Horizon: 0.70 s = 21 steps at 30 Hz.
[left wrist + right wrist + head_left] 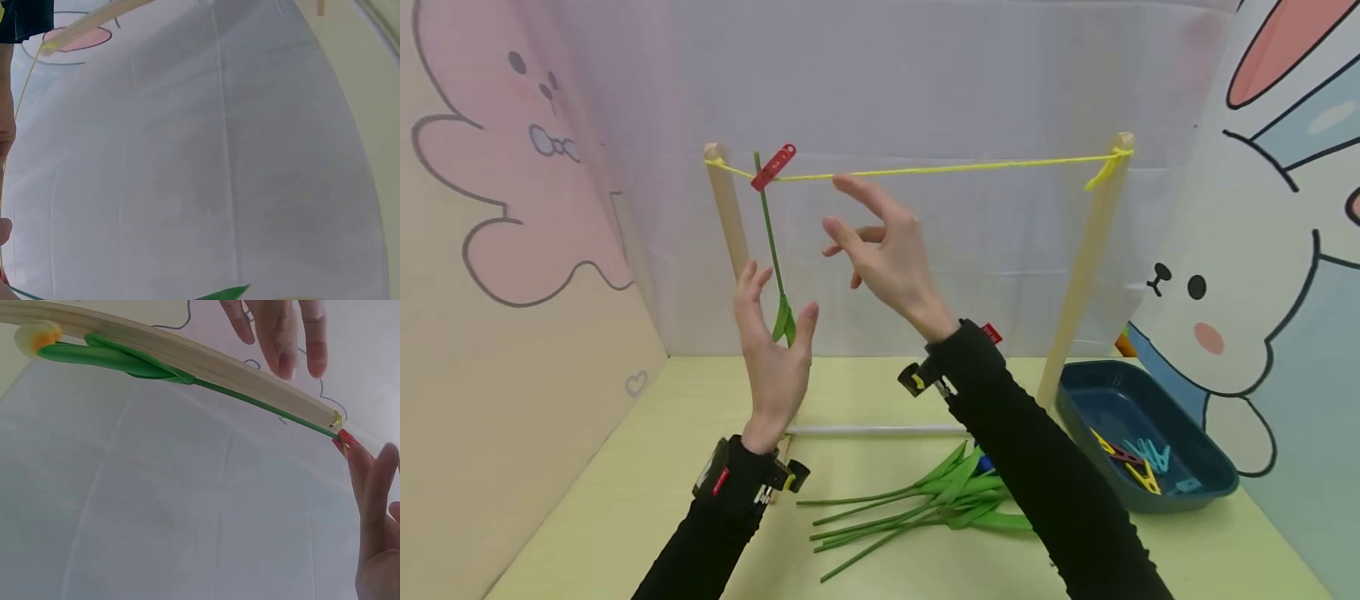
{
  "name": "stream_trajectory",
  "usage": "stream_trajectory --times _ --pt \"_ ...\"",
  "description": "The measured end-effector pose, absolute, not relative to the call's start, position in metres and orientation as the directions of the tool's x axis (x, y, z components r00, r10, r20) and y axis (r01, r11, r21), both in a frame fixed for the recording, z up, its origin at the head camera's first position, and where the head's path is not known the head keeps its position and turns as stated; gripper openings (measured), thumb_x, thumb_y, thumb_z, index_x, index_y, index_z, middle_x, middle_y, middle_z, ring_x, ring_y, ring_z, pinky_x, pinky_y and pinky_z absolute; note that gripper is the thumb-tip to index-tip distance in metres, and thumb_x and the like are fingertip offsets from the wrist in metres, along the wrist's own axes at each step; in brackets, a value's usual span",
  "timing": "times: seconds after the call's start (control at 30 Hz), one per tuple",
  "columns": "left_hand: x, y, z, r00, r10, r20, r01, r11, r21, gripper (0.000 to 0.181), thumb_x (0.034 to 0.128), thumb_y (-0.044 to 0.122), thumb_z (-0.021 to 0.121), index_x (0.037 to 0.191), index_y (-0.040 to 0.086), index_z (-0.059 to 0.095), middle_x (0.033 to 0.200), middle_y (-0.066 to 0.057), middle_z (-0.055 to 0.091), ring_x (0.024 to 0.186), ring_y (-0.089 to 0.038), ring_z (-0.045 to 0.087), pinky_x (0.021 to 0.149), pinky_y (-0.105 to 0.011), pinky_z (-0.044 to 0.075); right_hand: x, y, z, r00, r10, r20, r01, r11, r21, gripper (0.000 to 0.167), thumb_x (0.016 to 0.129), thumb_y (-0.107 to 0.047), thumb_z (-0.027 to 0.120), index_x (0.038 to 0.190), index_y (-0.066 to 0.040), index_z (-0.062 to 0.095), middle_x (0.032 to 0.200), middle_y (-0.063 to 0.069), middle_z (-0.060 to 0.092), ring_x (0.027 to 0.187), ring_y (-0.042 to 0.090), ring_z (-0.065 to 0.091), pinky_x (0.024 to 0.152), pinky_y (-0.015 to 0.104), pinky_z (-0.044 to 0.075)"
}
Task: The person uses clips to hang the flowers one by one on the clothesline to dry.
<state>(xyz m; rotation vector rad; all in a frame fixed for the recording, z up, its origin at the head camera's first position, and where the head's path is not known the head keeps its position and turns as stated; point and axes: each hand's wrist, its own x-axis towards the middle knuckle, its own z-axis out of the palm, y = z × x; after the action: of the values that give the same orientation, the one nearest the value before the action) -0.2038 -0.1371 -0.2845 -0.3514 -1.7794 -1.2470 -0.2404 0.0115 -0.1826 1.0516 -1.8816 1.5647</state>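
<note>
An artificial tulip [125, 361] with a pale yellow-orange bloom hangs head down from a yellow string [970, 167]. A red clothespin [773, 167] clips its green stem to that string, near the left wooden post [727, 208]. My left hand [772, 350] is raised beside the tulip's leaves, thumb and fingers spread apart, and it hides the bloom in the head view. To the right of the clothespin and just below the string, my right hand [891, 250] hovers with loosely bent fingers and nothing between them. Only a leaf tip [225, 293] shows low in the left wrist view.
Several green-stemmed flowers [925, 500] lie on the table, partly behind my right sleeve. A dark blue basin [1213, 471] at the right holds yellow, blue and dark red clothespins. The right post [1082, 275] carries the string's other end; a white bar [880, 431] lies low between the posts.
</note>
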Motion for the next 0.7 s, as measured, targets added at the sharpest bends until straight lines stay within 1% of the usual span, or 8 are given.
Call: stream_trajectory --times 0.1,0.2,0.3,0.37,0.43,0.5,0.53,0.7 --pt "-0.196 -0.126 -0.307 -0.537 -0.171 0.826 0.694 0.468 0.548 0.053 0.0934 0.002 0.069 0.141 -0.004 0.046 0.151 -0.023 0.046 0.145 -0.036 0.04 0.12 -0.054 0.032 -0.234 0.025 -0.207 -0.581 -0.259 0.771 -0.807 0.068 -0.586 0.048 0.097 -0.004 0.065 0.143 0.001 0.052 0.139 0.019 0.06 0.081 0.029 0.075 0.047 0.027 0.054" --pt "-0.192 -0.118 -0.331 -0.577 -0.055 0.815 0.714 0.45 0.536 0.043 0.0934 0.001 0.068 0.134 -0.004 0.054 0.124 -0.021 0.066 0.113 -0.03 0.062 0.101 -0.04 0.049 -0.232 0.043 -0.237 -0.612 -0.271 0.743 -0.785 0.095 -0.612 0.046 0.098 -0.004 0.064 0.143 -0.003 0.053 0.124 0.022 0.067 0.087 0.03 0.075 0.051 0.035 0.057" --pt "-0.19 -0.116 -0.355 -0.659 0.064 0.75 0.695 0.432 0.574 0.029 0.0957 0.004 0.066 0.124 0.0 0.063 0.096 -0.013 0.069 0.08 -0.017 0.058 0.075 -0.026 0.049 -0.28 0.065 -0.311 -0.632 -0.284 0.722 -0.764 0.073 -0.64 0.051 0.099 -0.013 0.065 0.148 -0.013 0.05 0.124 0.014 0.069 0.098 0.025 0.074 0.055 0.036 0.058" --pt "-0.189 -0.116 -0.371 -0.714 0.128 0.689 0.661 0.447 0.602 0.021 0.0969 0.007 0.066 0.117 0.003 0.067 0.086 -0.007 0.067 0.072 -0.01 0.052 0.068 -0.025 0.047 -0.337 0.088 -0.386 -0.635 -0.299 0.712 -0.762 0.092 -0.641 0.054 0.1 -0.019 0.064 0.151 -0.02 0.046 0.133 0.008 0.064 0.105 0.02 0.072 0.056 0.034 0.057" --pt "-0.189 -0.116 -0.386 -0.783 0.174 0.597 0.597 0.477 0.645 0.019 0.0981 0.01 0.065 0.116 0.006 0.069 0.09 -0.004 0.068 0.077 -0.01 0.056 0.07 -0.027 0.05 -0.379 0.113 -0.45 -0.619 -0.317 0.718 -0.776 0.112 -0.62 0.057 0.101 -0.023 0.064 0.153 -0.022 0.043 0.14 0.002 0.06 0.109 0.014 0.07 0.057 0.027 0.055" --pt "-0.188 -0.115 -0.401 -0.838 0.22 0.499 0.533 0.521 0.666 0.018 0.0987 0.012 0.064 0.115 0.008 0.07 0.097 -0.005 0.071 0.089 -0.016 0.064 0.079 -0.035 0.054 -0.341 0.129 -0.442 -0.65 -0.336 0.681 -0.755 0.184 -0.63 0.051 0.103 -0.022 0.06 0.151 -0.019 0.046 0.141 0.004 0.059 0.11 0.014 0.069 0.061 0.029 0.058" --pt "-0.187 -0.115 -0.408 -0.864 0.24 0.442 0.497 0.547 0.674 0.018 0.0994 0.013 0.063 0.115 0.008 0.07 0.102 -0.006 0.072 0.097 -0.02 0.066 0.085 -0.04 0.055 -0.354 0.141 -0.465 -0.634 -0.34 0.694 -0.77 0.201 -0.605 0.051 0.103 -0.023 0.06 0.152 -0.02 0.045 0.141 0.001 0.059 0.111 0.009 0.068 0.063 0.024 0.057" --pt "-0.185 -0.117 -0.436 -0.915 0.345 0.209 0.393 0.647 0.654 0.027 0.1023 0.019 0.059 0.125 0.006 0.066 0.126 -0.014 0.069 0.123 -0.035 0.062 0.101 -0.054 0.051 -0.276 0.172 -0.429 -0.708 -0.294 0.642 -0.706 0.304 -0.64 0.038 0.102 -0.02 0.061 0.14 -0.014 0.059 0.129 0.003 0.068 0.1 0.006 0.068 0.071 0.021 0.058"
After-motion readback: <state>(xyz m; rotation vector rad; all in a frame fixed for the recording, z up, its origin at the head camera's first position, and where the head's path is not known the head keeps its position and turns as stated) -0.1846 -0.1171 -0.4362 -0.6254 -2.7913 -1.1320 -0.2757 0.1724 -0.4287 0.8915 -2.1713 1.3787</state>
